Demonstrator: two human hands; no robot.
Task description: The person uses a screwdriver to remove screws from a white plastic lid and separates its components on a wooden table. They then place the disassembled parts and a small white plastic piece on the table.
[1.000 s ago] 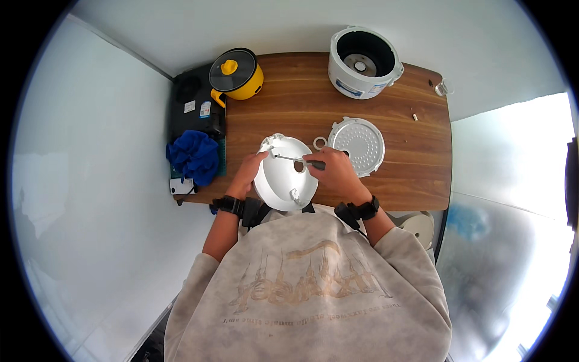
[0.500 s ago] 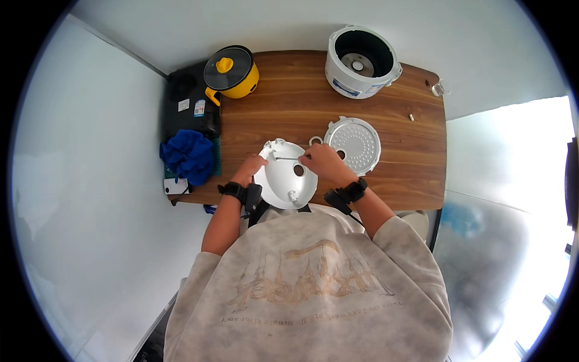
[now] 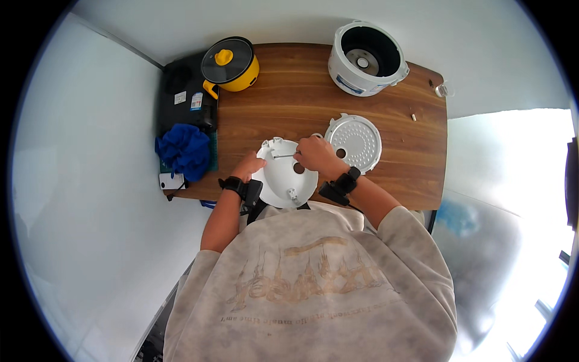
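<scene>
A white, bowl-like plastic lid shell (image 3: pixel 274 184) lies hollow side up at the table's near edge, close to my body. My left hand (image 3: pixel 249 165) grips its left rim, thumb over the edge. My right hand (image 3: pixel 318 155) is closed around a tool whose thin metal shaft (image 3: pixel 283 157) reaches left across the upper part of the shell. The tool's handle is hidden in the fist. The shaft's tip is near the shell's upper left, but whether it touches cannot be made out. A dark round hole (image 3: pixel 298 168) shows in the shell below the right hand.
Right of the shell lies a round perforated plate (image 3: pixel 363 143). A white cooker body (image 3: pixel 356 84) stands at the back right, a small glass (image 3: pixel 444 90) beyond it. At the left are a yellow pot (image 3: pixel 240 80), a black case (image 3: pixel 181 113), blue cloth (image 3: pixel 184 152) and a white phone-like object (image 3: pixel 171 181).
My right hand has shifted slightly left and up with the tool and now covers most of the small ring behind it. My left hand keeps its grip on the shell.
</scene>
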